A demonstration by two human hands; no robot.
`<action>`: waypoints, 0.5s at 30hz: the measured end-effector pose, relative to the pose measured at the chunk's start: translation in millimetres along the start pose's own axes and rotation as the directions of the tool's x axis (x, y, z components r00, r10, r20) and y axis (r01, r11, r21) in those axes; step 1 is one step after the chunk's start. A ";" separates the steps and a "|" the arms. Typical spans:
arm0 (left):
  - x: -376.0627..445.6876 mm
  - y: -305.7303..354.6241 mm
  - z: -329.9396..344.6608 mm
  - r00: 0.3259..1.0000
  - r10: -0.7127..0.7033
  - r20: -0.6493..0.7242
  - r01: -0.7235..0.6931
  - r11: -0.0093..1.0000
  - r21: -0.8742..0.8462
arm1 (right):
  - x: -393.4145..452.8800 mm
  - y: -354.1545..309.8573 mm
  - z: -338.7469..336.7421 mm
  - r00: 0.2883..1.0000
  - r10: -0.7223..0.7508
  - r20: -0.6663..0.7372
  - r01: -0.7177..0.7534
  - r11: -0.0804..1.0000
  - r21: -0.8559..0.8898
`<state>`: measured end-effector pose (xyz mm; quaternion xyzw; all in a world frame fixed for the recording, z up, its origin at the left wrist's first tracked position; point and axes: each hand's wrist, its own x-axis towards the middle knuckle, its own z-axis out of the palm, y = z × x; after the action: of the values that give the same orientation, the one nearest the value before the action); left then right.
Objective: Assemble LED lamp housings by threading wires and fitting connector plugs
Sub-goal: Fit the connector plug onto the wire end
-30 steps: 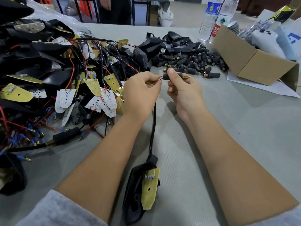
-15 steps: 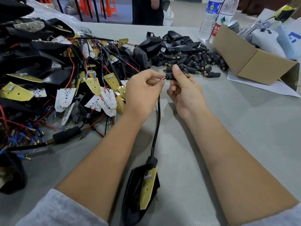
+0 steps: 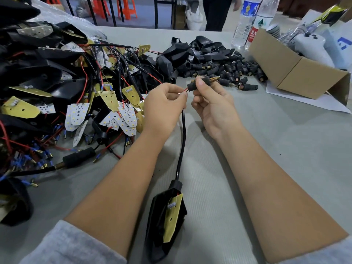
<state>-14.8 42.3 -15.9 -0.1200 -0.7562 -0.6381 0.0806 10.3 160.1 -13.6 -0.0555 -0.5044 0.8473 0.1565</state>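
Pinching red wire [image 3: 184, 90], left hand [image 3: 163, 105] fingers; right hand [image 3: 211, 103] fingers gripping connector plug [image 3: 198, 85]; bare table [image 3: 285, 141] rightward.

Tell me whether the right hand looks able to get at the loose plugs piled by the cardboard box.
Probably yes. The loose plugs lie just beyond the right hand with nothing between them, but it is pinching a connector plug and would have to free its fingers first.

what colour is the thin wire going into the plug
Red wire, entering the black plug; clearest in the head view.
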 end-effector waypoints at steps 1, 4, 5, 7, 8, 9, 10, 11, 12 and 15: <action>0.0 0.0 -0.1 1.000 0.001 0.000 -0.001 1.000 0.002 | -0.4 0.1 0.5 1.000 -0.006 0.000 0.006 1.000 -0.011; -0.7 -1.0 -0.6 0.999 0.033 -0.005 -0.033 0.999 0.016 | -0.9 1.0 1.2 1.000 -0.020 -0.018 0.018 0.997 -0.069; -1.2 -1.5 -0.9 0.998 0.055 -0.005 -0.055 0.998 0.023 | -0.8 1.3 1.2 0.999 -0.023 -0.026 0.020 0.996 -0.092; -2.6 -2.2 -1.9 0.995 0.098 -0.007 -0.098 0.994 0.047 | -0.6 1.7 0.9 0.999 -0.024 -0.036 0.019 0.992 -0.123; -3.1 -2.3 -2.4 0.993 0.116 -0.006 -0.116 0.992 0.056 | -0.3 1.7 0.7 0.999 -0.020 -0.041 0.015 0.992 -0.129; -3.4 -2.3 -2.6 0.991 0.133 0.000 -0.133 0.989 0.064 | 0.1 1.7 0.4 0.999 -0.014 -0.049 0.008 0.991 -0.132; -3.8 -2.4 -2.6 0.989 0.145 0.012 -0.145 0.987 0.071 | 0.5 1.6 -0.2 0.998 -0.009 -0.058 0.001 0.991 -0.134; -4.0 -2.4 -2.5 0.989 0.147 0.029 -0.149 0.986 0.076 | 1.0 1.6 -0.7 0.998 -0.004 -0.064 -0.004 0.992 -0.130; -4.2 -2.6 -2.1 0.988 0.144 0.047 -0.147 0.986 0.078 | 1.3 1.7 -1.4 0.998 -0.002 -0.065 -0.006 0.993 -0.120; -4.1 -3.0 -1.5 0.987 0.136 0.086 -0.141 0.988 0.063 | 2.0 1.6 -4.0 0.998 -0.005 -0.055 -0.001 0.994 -0.106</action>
<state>-11.7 40.0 -19.6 -0.1954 -0.7702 -0.5992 0.0980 9.0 163.4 -16.9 -0.0866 -0.5440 0.8175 0.1682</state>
